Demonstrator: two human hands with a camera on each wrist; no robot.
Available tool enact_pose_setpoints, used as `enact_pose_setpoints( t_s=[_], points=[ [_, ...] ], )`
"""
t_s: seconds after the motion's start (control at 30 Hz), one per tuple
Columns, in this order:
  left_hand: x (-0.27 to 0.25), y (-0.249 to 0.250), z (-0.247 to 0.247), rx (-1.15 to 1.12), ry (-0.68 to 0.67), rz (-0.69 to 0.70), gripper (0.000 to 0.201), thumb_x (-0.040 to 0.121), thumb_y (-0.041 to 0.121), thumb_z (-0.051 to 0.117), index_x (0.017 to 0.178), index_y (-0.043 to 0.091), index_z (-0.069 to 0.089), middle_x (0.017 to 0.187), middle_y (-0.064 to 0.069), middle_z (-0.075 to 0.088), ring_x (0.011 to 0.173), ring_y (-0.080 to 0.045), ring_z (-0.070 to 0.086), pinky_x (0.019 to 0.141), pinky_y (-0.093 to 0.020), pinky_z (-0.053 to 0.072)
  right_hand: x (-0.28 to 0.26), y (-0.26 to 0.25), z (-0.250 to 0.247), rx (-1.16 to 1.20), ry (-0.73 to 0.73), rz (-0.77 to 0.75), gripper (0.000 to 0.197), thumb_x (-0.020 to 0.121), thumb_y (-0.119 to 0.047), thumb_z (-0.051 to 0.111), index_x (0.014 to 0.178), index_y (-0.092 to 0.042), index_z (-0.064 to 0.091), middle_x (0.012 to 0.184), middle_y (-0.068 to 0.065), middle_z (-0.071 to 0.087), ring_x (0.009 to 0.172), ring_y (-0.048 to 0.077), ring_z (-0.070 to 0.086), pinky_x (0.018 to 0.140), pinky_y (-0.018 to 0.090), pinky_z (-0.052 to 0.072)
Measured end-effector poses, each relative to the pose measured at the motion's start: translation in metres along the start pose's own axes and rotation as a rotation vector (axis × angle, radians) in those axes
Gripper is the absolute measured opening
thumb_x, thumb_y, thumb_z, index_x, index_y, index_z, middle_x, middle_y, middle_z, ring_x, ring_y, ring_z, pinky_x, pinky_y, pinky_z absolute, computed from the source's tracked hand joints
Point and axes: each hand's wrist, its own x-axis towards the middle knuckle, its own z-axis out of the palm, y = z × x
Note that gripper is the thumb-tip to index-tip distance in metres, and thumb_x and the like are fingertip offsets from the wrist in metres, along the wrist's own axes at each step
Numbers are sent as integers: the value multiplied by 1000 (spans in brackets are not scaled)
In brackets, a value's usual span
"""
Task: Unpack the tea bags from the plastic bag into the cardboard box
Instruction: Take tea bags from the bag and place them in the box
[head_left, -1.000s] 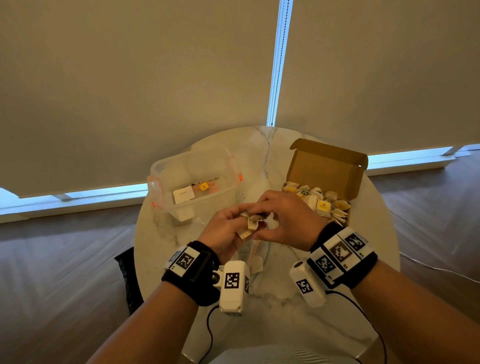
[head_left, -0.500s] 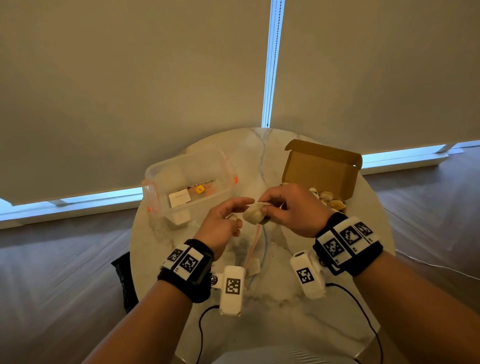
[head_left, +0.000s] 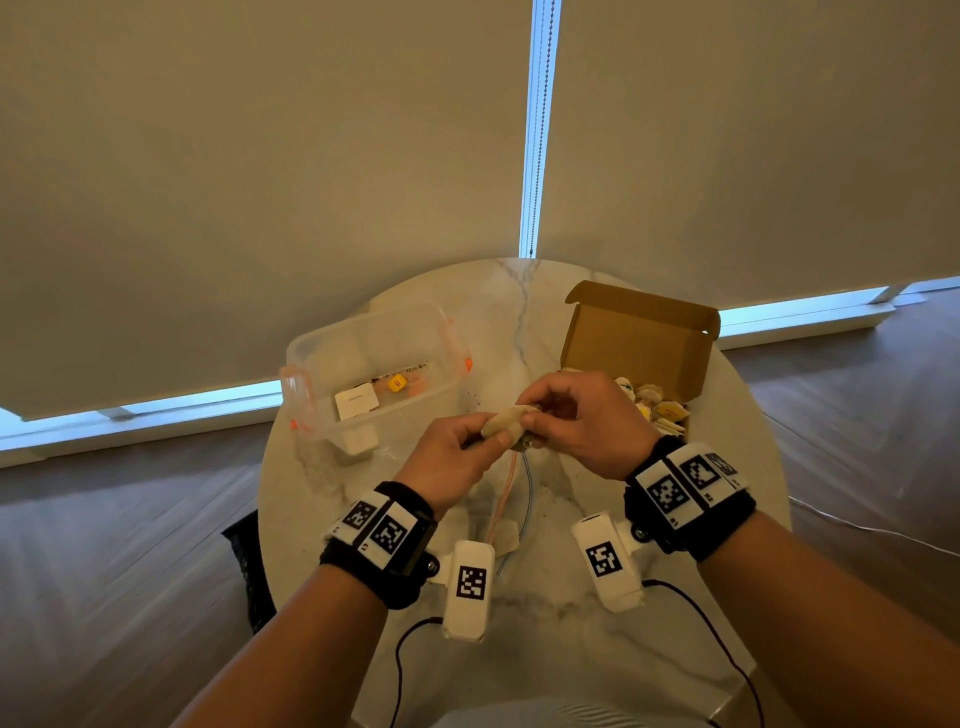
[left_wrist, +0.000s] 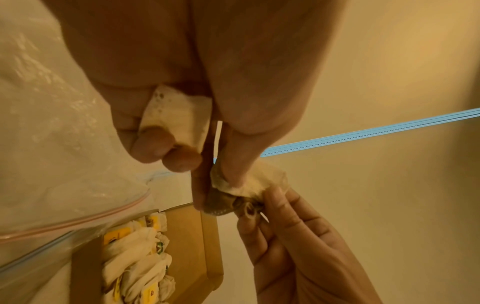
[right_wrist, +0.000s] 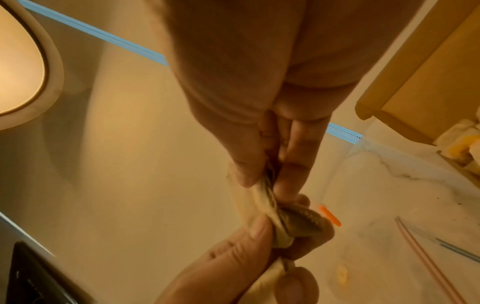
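Observation:
Over the middle of the marble table, both hands meet on a small clump of beige tea bags (head_left: 503, 425). My left hand (head_left: 485, 440) pinches one end between thumb and finger, and the left wrist view shows another tea bag (left_wrist: 176, 115) tucked in its palm. My right hand (head_left: 532, 415) pinches the other end (right_wrist: 259, 195). The clear zip plastic bag (head_left: 511, 493) lies flat on the table beneath the hands. The open cardboard box (head_left: 639, 338) stands at the right with several tea bags (head_left: 660, 410) inside, partly hidden by my right hand.
A clear plastic container (head_left: 374, 364) with orange clips stands at the back left, holding a white card and a yellow tag. The round table (head_left: 675, 649) ends close to the blinds behind. A black object (head_left: 244, 566) sits on the floor at the left.
Half a second ago my left hand was off the tea bags, its fingers loose, while the right held them. It now pinches them again. Both hands sit slightly nearer the box.

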Motion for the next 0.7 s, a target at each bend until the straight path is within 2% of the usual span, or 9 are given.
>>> enact_pose_setpoints(
  t_s=[0.13, 0.2, 0.27, 0.33, 0.43, 0.5, 0.57, 0.63, 0.7],
  points=[
    [3, -3, -1, 28, -44, 4, 21, 97, 9, 55, 107, 17, 71, 63, 7, 50, 59, -8, 40, 56, -25, 36, 1, 0, -2, -14, 14, -17, 12, 86, -2, 67, 97, -4, 71, 86, 7, 71, 74, 12, 68, 66, 18, 54],
    [4, -2, 0, 20, -37, 5, 16, 96, 9, 58, 105, 9, 71, 65, 5, 55, 56, -4, 41, 56, -23, 36, 1, 3, -1, -95, 15, -39, 16, 82, -10, 73, 98, -9, 72, 87, -1, 70, 74, 8, 66, 67, 18, 54],
    [3, 0, 2, 2, -36, 14, 14, 94, 7, 61, 104, 1, 68, 63, 14, 62, 53, 4, 49, 56, -13, 38, 1, 6, 1, -197, 11, -70, 18, 77, -19, 80, 93, -14, 73, 84, -6, 68, 71, 7, 62, 63, 15, 50],
    [2, 0, 3, 9, -47, 13, 12, 91, 6, 64, 102, 3, 67, 78, 8, 70, 64, 7, 58, 61, -9, 43, 1, 8, 2, -202, 10, -70, 12, 76, -20, 80, 86, -15, 75, 75, -8, 68, 66, 5, 61, 60, 13, 46],
    [1, -4, -1, -18, -68, -17, 19, 85, 2, 71, 99, 13, 63, 98, -8, 71, 89, -12, 66, 77, -26, 52, 2, 11, 3, -137, 34, -28, 6, 80, -11, 76, 85, -12, 75, 71, -5, 69, 62, 1, 61, 58, 11, 45],
    [0, -5, 0, -73, -78, -48, 28, 83, -3, 70, 106, 10, 61, 103, -12, 72, 93, -16, 67, 74, -23, 52, 3, 11, 2, -91, 40, -4, 6, 81, -8, 74, 86, -11, 75, 72, 1, 70, 57, 3, 60, 56, 16, 48],
    [-1, -5, 0, -86, -69, -23, 31, 83, -7, 68, 111, 6, 63, 106, -17, 72, 93, -15, 67, 71, -17, 50, 3, 11, 0, -67, 32, 12, 7, 82, -6, 72, 88, -10, 74, 73, 7, 70, 55, 14, 62, 54, 23, 52],
    [0, -7, -2, -39, -43, 11, 26, 83, -7, 68, 107, 5, 67, 104, -20, 71, 90, -15, 66, 73, -18, 48, 3, 11, -2, -65, 11, 16, 11, 82, -3, 71, 91, -8, 74, 75, 10, 71, 59, 25, 65, 56, 30, 55],
    [2, -9, -5, 10, -34, 24, 21, 83, -6, 68, 102, 3, 69, 99, -20, 71, 83, -10, 65, 71, -16, 47, 3, 13, -5, -75, -22, 11, 14, 82, -2, 71, 93, -9, 74, 78, 8, 71, 63, 26, 66, 59, 32, 57]
  ],
)
